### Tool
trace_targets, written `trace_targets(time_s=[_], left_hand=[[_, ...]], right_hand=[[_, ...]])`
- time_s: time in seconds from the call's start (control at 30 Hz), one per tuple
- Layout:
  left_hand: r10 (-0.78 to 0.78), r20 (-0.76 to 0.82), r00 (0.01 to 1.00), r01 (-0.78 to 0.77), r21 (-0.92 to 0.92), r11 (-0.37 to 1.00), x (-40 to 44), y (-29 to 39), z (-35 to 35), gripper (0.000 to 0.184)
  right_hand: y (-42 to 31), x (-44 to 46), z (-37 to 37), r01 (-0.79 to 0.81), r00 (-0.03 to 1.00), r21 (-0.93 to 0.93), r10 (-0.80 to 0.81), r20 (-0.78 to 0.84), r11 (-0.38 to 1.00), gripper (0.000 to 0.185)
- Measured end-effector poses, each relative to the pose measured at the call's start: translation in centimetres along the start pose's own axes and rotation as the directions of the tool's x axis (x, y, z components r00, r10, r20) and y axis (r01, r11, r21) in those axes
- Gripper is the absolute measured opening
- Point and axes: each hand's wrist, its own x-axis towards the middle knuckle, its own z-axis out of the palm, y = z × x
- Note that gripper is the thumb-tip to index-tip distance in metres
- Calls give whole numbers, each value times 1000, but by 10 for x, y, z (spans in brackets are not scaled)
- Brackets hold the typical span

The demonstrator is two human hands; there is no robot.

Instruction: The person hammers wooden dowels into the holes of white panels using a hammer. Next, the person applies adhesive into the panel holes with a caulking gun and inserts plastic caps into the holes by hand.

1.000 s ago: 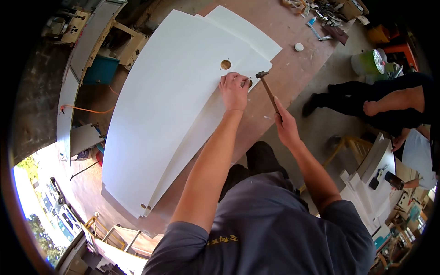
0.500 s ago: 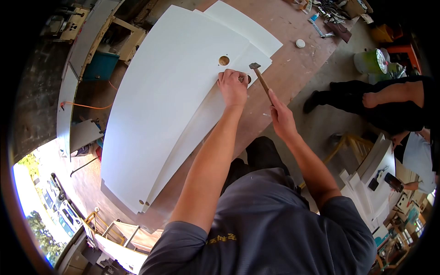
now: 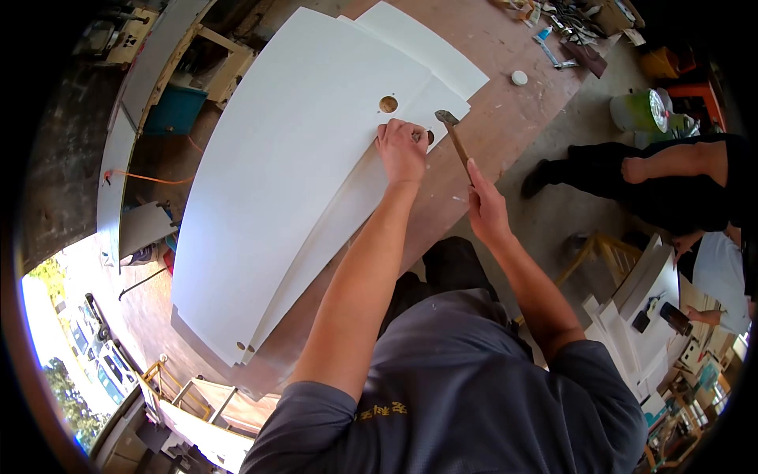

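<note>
White panel (image 3: 276, 174) laid flat on bench (image 3: 513, 118), another white sheet (image 3: 430, 43) jutting out past its upper right end. Step in hand judged to be hammer work near the panel's right edge; a clean strike would call for steady left fingers and the hammer head lined up clear of them. Long axis run diagonally, lower left to upper right, narrower end pointed lower left; long outer edge curved. Round hole (image 3: 388, 104) cut just above the left hand (image 3: 403, 154); dark round spot (image 3: 429, 137) seen beside its fingertips. Left fingers bunched on a small item, too hidden to name. Hammer (image 3: 455, 141) gripped by handle in right hand (image 3: 489, 209), head raised or resting, cannot tell. Hands held apart. White round lid (image 3: 519, 77) set farther right on bench, mixed tools (image 3: 572, 24) heaped beyond.
</note>
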Motion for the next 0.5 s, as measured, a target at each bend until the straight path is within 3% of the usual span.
trace_targets(time_s=[0.07,0.17,0.3,0.4,0.47,0.5], left_hand=[[38,-50,998,-41,-62,997,-2,-4,-6,4],[8,23,1000,-6,-92,996,-13,-24,-12,4],[-7,21,1000,10,-150,989,-20,-25,-21,5],[25,-9,1000,-26,-134,991,-18,-27,-24,6],[-26,21,999,29,-147,989,-20,-23,-29,6],[-30,21,999,33,-146,989,-22,-23,-29,6]], right_hand=[[11,0,3,47,998,-100,-42,53,994,63],[0,1,-3,50,999,-13,-50,12,999,64],[8,-2,-2,94,995,-66,-93,23,993,65],[2,2,-4,-32,994,-112,43,98,993,65],[14,-6,0,112,993,-68,-114,-15,991,66],[12,-7,-1,112,994,-67,-113,-11,991,66]])
